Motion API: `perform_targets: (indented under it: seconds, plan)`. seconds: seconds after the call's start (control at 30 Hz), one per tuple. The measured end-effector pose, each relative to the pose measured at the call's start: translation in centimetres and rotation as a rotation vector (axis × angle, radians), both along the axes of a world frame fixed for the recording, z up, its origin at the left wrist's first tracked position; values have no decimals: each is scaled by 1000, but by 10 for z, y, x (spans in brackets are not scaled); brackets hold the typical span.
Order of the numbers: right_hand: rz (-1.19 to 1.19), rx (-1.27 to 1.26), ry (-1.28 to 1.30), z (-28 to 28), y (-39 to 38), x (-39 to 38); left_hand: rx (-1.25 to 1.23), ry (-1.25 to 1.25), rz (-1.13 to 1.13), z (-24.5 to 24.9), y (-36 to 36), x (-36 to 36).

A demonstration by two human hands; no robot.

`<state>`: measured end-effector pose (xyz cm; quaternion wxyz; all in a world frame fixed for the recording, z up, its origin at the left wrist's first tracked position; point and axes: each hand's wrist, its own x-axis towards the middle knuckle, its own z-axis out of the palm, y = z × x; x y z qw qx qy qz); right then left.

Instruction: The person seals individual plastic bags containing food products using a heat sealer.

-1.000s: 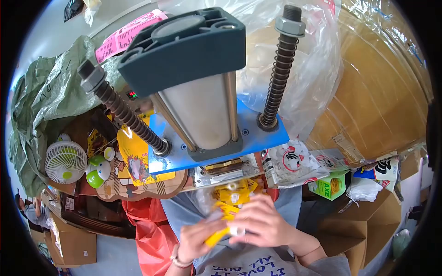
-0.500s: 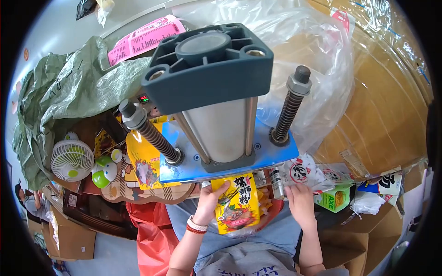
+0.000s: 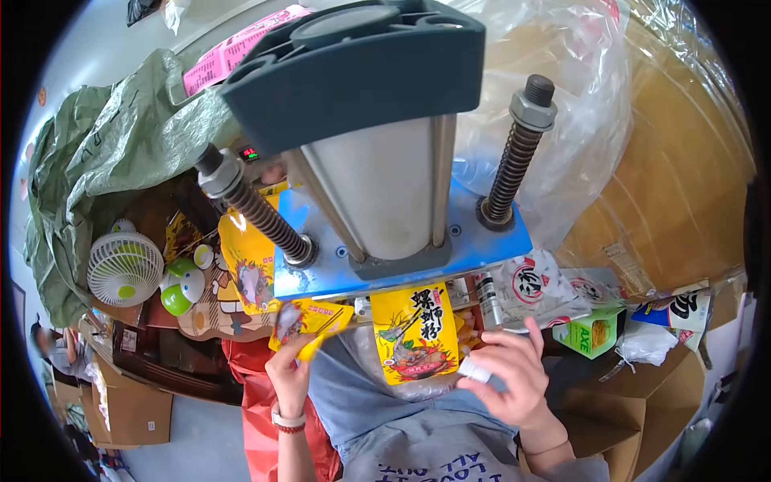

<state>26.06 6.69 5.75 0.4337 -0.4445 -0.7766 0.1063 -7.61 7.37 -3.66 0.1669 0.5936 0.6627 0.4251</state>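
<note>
My left hand (image 3: 287, 381) grips a yellow printed food pouch (image 3: 313, 321), tilted and slightly blurred, left of the press's front edge. A second yellow pouch (image 3: 415, 336), with large black characters and a picture of a bowl, hangs upright at the front of the blue press plate (image 3: 401, 273), its top edge close to the plate. On its right, my right hand (image 3: 514, 381) pinches a small white object (image 3: 475, 369) whose kind I cannot make out; the other fingers are spread. The press cylinder (image 3: 373, 193) rises above the plate between spring-loaded bolts.
Left of the press are more yellow pouches (image 3: 250, 265), a white fan (image 3: 124, 270) and a green-and-white round device (image 3: 182, 287). White printed bags (image 3: 534, 289) and a green AXE pack (image 3: 590, 333) lie on the right. A red bag (image 3: 269, 402) hangs beside my lap.
My left hand has moved left and now holds a different yellow pouch, away from the central one. My right hand has come down from beside the plate with a small white object.
</note>
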Motion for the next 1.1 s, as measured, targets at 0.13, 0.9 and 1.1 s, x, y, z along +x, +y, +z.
perform_targets:
  seconds: [0.13,0.9,1.1]
  plan:
    - [112,188,-282,-12,11,-38,242,264,-122,46,-27,50]
    - [-349,-243,-430,-87,95,50,-442,-1055,-202,-10,67,111]
    - [-298,-343,277,-59,63,59,33,686,51,-18,75,-37]
